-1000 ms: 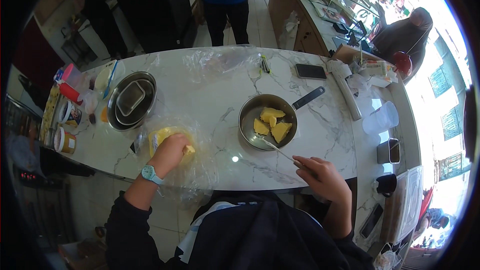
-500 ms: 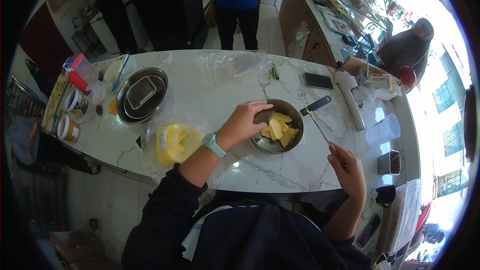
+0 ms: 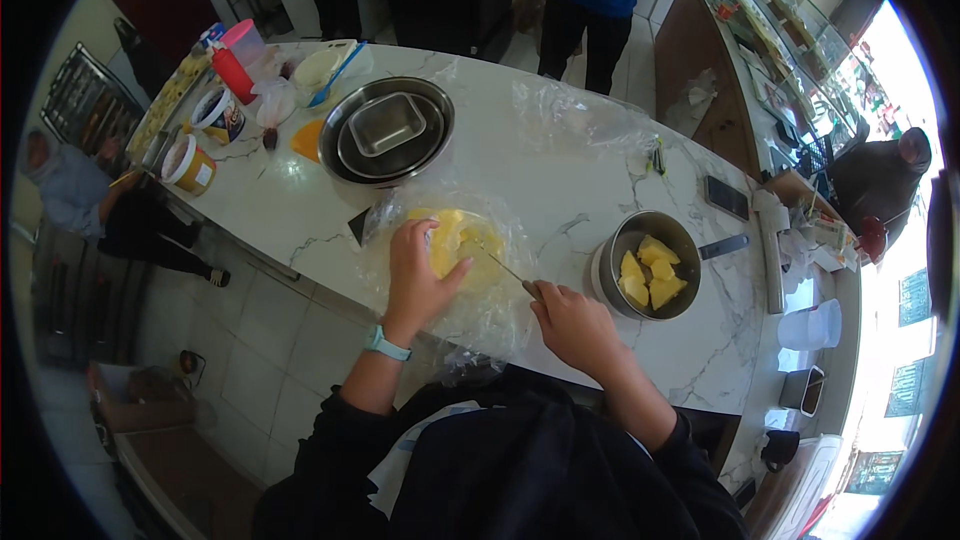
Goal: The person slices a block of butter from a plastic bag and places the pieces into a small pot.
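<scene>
My left hand [image 3: 420, 275], wearing a pale watch, grips the near-left side of a yellow butter block [image 3: 455, 232] in crumpled clear plastic [image 3: 505, 325]. My right hand [image 3: 573, 320] is closed on the handle of a thin knife [image 3: 505, 265], whose tip is at the butter. Just right of them, a steel saucepan [image 3: 605, 280] with a dark handle holds several butter chunks [image 3: 655, 260]. Behind the bag lie nested steel bowls [image 3: 330, 145] with a rectangular tin [image 3: 388, 123] inside.
Marble counter [image 3: 280, 230] holds tubs [image 3: 188, 165], a red bottle [image 3: 230, 75], loose plastic [image 3: 560, 105], a phone [image 3: 725, 197], a long roll [image 3: 770, 260] and a clear container [image 3: 810, 325]. Co-workers stand left [image 3: 85, 190], opposite [image 3: 590, 10] and right [image 3: 875, 185].
Since half a second ago my left hand has left the saucepan for the butter bag. My right hand has brought the knife leftward to the butter. The view has turned left.
</scene>
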{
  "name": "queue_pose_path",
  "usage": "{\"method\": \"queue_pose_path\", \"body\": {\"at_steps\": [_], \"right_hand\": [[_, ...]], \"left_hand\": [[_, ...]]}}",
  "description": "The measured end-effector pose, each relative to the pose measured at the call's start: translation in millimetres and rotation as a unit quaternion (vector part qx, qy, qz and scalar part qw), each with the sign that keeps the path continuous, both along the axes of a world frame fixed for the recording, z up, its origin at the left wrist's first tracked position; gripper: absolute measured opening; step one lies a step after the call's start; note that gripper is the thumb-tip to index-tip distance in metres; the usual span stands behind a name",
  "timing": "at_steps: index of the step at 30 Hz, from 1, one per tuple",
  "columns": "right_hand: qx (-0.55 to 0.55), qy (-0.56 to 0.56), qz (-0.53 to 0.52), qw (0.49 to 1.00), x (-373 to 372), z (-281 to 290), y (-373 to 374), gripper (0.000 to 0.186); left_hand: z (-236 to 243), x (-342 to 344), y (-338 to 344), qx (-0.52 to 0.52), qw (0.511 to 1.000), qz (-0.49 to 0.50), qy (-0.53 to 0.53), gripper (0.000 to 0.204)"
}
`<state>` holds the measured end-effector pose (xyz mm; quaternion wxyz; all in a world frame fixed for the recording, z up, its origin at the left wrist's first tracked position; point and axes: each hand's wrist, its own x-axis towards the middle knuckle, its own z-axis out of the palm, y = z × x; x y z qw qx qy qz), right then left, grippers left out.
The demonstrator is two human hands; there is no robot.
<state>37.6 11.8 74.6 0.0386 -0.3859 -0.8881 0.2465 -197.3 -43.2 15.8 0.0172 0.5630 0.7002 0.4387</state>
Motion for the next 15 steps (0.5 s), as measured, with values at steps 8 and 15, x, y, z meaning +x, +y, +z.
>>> {"method": "queue_pose_path", "body": {"at_steps": [8, 15], "right_hand": [[0.024, 0.06, -0.035, 0.997, -28.4, 44.2, 10.1, 0.026], [-0.001, -0.078, -0.003, 0.997, -21.5, 33.9, 4.7, 0.021]], "left_hand": [[-18.9, -3.4, -5.5, 0.018, 0.999, 0.001, 0.042, 0.061], [-4.3, -1.6, 21.7, -0.067, 0.986, 0.025, 0.148, 0.031]]}}
